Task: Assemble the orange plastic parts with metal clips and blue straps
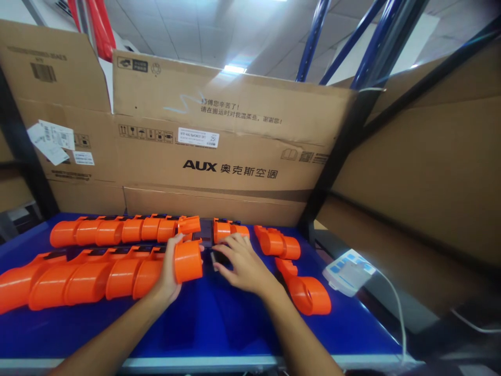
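Note:
My left hand is closed around an orange plastic part with a round cup-like end, lifted at the right end of the front row. My right hand is beside it, thumb and fingers curled around a small black piece with a light edge; its kind is not clear. Just beyond both hands lies a dark flat block. Similar orange parts stand in a back row and a front row to the left, most with black pieces along their tops.
More orange parts stand behind my right hand, and others lie to its right. A white device with a cable sits at the right edge of the blue table. Cardboard walls the back; a dark post rises right.

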The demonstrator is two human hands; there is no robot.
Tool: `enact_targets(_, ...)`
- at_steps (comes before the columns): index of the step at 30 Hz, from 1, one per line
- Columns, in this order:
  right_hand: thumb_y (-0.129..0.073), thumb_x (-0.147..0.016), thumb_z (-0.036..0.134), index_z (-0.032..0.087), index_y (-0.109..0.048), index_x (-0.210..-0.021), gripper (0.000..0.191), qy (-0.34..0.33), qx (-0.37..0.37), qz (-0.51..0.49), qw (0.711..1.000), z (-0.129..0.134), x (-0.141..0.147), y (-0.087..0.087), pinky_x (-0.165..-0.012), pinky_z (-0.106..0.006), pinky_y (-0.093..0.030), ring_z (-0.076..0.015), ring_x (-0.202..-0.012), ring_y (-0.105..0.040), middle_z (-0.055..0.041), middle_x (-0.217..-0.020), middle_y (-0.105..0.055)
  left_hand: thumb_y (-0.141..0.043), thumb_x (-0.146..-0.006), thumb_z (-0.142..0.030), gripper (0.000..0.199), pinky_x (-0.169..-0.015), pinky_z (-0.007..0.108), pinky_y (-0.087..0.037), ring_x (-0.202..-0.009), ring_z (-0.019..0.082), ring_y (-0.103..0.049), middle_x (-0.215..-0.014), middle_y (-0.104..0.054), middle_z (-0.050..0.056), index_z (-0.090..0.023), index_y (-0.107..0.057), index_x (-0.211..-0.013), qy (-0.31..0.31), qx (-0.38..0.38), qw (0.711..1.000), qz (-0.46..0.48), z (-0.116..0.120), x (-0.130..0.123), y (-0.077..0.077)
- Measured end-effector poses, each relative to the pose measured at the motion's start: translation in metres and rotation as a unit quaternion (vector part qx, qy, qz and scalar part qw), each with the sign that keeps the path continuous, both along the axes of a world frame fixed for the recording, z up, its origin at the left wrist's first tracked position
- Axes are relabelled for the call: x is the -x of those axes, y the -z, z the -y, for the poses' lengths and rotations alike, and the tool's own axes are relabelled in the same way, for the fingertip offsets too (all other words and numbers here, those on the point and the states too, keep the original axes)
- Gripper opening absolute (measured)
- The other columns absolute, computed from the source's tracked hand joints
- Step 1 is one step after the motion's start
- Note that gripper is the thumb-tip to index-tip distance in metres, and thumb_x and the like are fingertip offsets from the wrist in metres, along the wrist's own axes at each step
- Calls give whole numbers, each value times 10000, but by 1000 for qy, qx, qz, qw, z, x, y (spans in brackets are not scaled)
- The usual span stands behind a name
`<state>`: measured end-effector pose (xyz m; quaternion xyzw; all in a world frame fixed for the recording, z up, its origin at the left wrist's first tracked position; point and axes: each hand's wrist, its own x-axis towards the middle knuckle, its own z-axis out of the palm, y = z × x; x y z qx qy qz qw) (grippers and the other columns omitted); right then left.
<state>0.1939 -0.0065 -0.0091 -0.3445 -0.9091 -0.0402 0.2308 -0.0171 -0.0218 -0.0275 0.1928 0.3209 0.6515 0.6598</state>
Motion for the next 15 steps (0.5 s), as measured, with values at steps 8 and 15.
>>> enact_targets(8,-733,-868,350,204,-660,-1273,437,56,19,114,992,-13,9,19,-916,-428,-409,-297,-1083,-473,-140,-1211,-536,-664,-818,-424,335,-489,283,-556,-507,199,-689,-740,-771,79,-135,-667,-987,9,-7,1000,-29,2,-2,-1)
enact_targets(15,-649,-945,391,187,-721,-1102,267,63,19,134,989,-19,10,27,-887,-398,-381,-277,-1057,-450,-133,-1167,-524,-672,-817,-422,312,-506,278,-564,-521,199,-694,-737,-767,86,-139,-650,-947,19,-17,999,-31,5,-3,-2)
